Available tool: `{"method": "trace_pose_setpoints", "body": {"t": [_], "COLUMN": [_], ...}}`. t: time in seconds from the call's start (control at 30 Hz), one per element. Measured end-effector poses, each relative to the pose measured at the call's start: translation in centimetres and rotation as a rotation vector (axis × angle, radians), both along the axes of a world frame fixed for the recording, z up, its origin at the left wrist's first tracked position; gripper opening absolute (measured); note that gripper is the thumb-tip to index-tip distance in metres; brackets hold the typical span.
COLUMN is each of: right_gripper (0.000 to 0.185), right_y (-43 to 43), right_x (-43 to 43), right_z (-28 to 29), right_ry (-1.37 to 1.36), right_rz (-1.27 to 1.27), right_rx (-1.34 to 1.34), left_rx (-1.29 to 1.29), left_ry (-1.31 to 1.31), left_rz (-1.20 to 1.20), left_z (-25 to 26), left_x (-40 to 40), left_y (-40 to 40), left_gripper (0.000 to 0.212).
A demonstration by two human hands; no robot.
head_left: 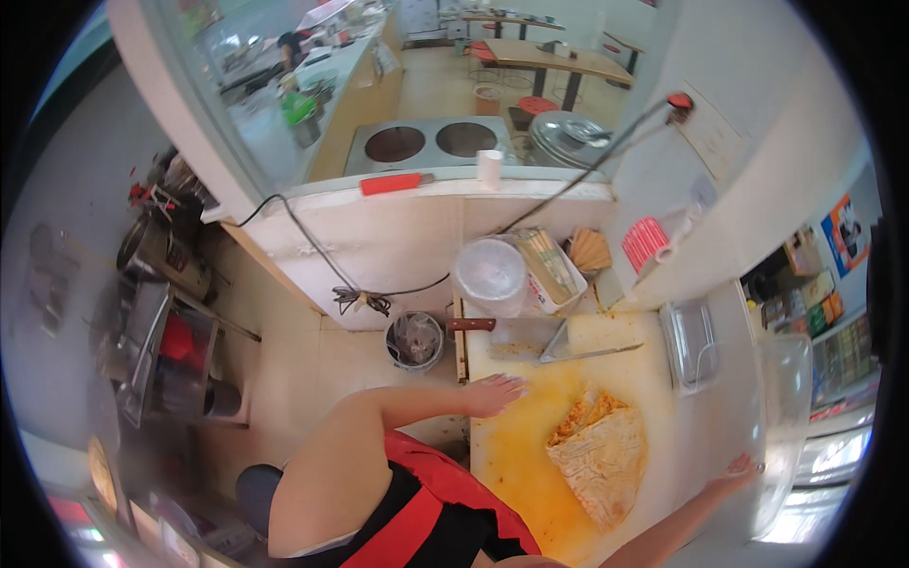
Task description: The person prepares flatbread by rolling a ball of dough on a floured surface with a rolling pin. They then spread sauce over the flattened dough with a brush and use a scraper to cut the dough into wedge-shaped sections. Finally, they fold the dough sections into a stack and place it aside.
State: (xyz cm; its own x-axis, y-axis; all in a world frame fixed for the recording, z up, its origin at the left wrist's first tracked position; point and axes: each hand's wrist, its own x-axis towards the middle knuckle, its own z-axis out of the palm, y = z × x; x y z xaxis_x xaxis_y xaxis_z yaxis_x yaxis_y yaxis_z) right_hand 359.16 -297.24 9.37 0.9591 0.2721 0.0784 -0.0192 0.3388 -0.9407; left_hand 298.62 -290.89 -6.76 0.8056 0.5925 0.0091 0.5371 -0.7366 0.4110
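Note:
My left hand (pixel 497 395) lies over the left edge of an orange-stained white cutting board (pixel 518 490), its fingers apart and nothing in it. A folded flatbread (pixel 603 461) with an orange-red filling showing at its upper edge rests on the board, right of that hand. Off to the right, my right hand (pixel 742 467) is at the lower part of a clear plastic lid or panel (pixel 777 426); its grip on it cannot be made out. Behind the bread are a cleaver (pixel 522 334) with a brown handle and metal tongs (pixel 589 353).
At the board's back stand a plastic-covered round container (pixel 490 273) and a white box (pixel 554 277) of wrapped chopsticks. A lined bin (pixel 414 342) is left of the board. A clear lidded container (pixel 692 344) sits at the right. A cable (pixel 419 287) hangs along the low wall.

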Motion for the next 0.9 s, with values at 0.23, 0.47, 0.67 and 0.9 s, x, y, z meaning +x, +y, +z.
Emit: {"method": "trace_pose_setpoints", "body": {"t": [0.23,0.47,0.67,0.9], "right_gripper": [0.038,0.031,0.033,0.034], "right_y": [1.5,2.8,7.0,10.6], "right_x": [-24.1,-57.2,-76.6,-98.8], "right_z": [-10.0,-9.6,-11.4,-12.9], "right_ry": [-0.052,-0.251,-0.503,-0.779], "right_rz": [0.659,1.423,1.833,2.265], "right_rx": [-0.300,-0.667,-0.794,-0.802], "left_rx": [-0.243,-0.666,-0.665,-1.310], "left_ry": [0.150,0.097,0.159,-0.404], "left_rz": [0.314,1.406,1.543,2.227], "left_z": [-7.6,-21.4,-22.8,-19.4], "left_x": [-20.6,-47.3,-60.4,-61.2], "left_y": [-8.3,-23.7,-39.9,-45.2], "left_gripper": [0.050,0.043,0.042,0.038]}}
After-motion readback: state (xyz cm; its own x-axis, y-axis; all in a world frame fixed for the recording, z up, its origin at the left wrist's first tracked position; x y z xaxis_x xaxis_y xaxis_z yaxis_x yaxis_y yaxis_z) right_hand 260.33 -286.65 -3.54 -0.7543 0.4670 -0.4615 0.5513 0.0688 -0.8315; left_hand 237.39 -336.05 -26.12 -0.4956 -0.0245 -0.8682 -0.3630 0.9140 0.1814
